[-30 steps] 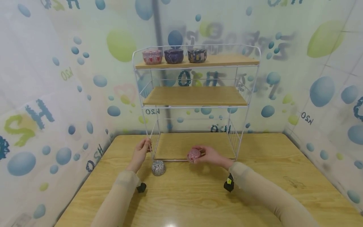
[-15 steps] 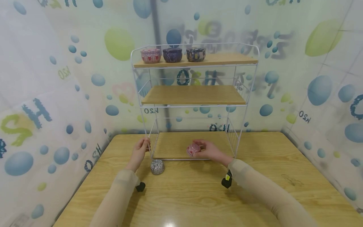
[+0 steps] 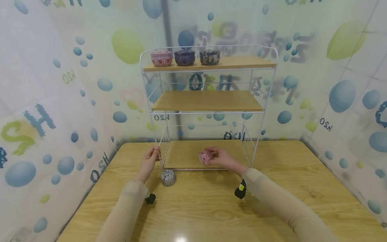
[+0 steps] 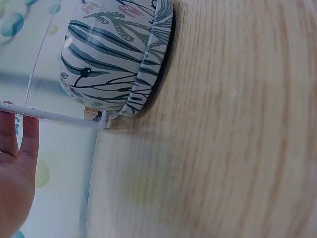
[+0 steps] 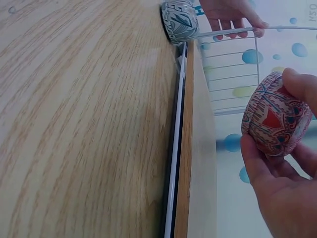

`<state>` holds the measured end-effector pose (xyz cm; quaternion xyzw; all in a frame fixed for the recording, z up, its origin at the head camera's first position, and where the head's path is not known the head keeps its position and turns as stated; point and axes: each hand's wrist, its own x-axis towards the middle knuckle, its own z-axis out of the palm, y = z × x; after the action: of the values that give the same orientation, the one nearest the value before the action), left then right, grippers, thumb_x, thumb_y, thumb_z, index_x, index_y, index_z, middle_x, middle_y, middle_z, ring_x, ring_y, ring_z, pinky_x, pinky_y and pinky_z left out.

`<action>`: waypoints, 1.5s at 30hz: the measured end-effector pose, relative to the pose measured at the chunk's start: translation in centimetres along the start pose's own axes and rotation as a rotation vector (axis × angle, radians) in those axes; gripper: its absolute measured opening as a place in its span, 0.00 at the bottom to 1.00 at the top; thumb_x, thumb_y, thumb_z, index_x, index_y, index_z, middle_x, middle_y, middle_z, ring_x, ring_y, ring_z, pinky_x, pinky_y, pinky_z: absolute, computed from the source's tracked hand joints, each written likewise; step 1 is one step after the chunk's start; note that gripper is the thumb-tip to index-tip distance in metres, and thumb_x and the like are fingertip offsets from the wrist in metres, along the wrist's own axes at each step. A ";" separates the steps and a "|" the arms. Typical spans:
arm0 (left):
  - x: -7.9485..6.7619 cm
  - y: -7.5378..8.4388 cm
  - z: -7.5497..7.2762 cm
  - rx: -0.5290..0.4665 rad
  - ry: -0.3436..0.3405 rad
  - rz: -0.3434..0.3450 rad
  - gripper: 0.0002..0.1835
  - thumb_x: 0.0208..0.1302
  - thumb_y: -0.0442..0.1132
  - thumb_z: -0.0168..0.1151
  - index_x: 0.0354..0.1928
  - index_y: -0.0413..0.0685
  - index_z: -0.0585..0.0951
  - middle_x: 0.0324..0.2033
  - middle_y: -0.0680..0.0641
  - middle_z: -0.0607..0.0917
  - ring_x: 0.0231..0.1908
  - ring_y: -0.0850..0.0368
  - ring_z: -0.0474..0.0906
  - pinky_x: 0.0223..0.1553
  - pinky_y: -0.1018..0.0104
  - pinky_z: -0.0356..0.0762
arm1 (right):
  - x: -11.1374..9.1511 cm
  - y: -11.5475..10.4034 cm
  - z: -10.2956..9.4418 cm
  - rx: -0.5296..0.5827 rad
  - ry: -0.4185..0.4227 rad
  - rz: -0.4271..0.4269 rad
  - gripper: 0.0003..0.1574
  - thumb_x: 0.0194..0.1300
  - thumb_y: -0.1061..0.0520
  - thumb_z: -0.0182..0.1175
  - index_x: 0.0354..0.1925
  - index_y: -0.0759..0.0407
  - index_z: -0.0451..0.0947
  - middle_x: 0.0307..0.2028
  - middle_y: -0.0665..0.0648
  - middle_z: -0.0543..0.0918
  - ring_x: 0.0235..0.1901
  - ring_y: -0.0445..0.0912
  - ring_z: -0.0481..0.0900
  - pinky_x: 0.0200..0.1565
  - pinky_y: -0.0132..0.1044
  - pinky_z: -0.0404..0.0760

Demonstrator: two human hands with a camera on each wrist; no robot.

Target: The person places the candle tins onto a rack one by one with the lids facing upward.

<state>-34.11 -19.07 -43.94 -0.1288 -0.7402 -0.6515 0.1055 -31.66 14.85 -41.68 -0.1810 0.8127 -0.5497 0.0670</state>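
Note:
My right hand [image 3: 223, 158] holds a small round pink tin [image 3: 205, 157] with red heart shapes, thumb and fingers round its side. The tin is tilted, above the front part of the bottom shelf [image 3: 181, 154]; the right wrist view shows it apart from the board. My left hand [image 3: 149, 161] grips the front left post [image 4: 54, 116] of the white wire rack. Beside that post's foot, a black-and-white patterned tin [image 3: 168, 177] rests on the table, in front of the rack; its leaf pattern fills the top of the left wrist view.
Three tins stand in a row on the top shelf [image 3: 248, 62]: a pink one [image 3: 161, 59], a dark purple one [image 3: 184, 58] and a dark multicoloured one [image 3: 210, 57]. The middle shelf [image 3: 208, 101] is a bare board. Wire side panels [image 3: 248, 148] flank the bottom shelf.
My right hand has moved the pink tin slightly up and back over the bottom shelf, turning it so more of its heart pattern shows. My left hand stays on the post.

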 end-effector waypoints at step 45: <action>-1.2 2.9 0.4 -0.003 -0.020 -0.004 0.14 0.78 0.39 0.43 0.39 0.35 0.72 0.35 0.28 0.71 0.41 0.30 0.69 0.41 0.62 0.79 | 0.3 -0.1 0.2 0.249 -0.021 0.034 0.43 0.61 0.59 0.66 0.69 0.69 0.59 0.58 0.66 0.72 0.55 0.55 0.73 0.53 0.48 0.78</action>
<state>-32.05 -18.41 -41.63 -0.1343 -0.7404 -0.6514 0.0966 -31.89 14.50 -41.62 -0.1636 0.7403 -0.6432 0.1069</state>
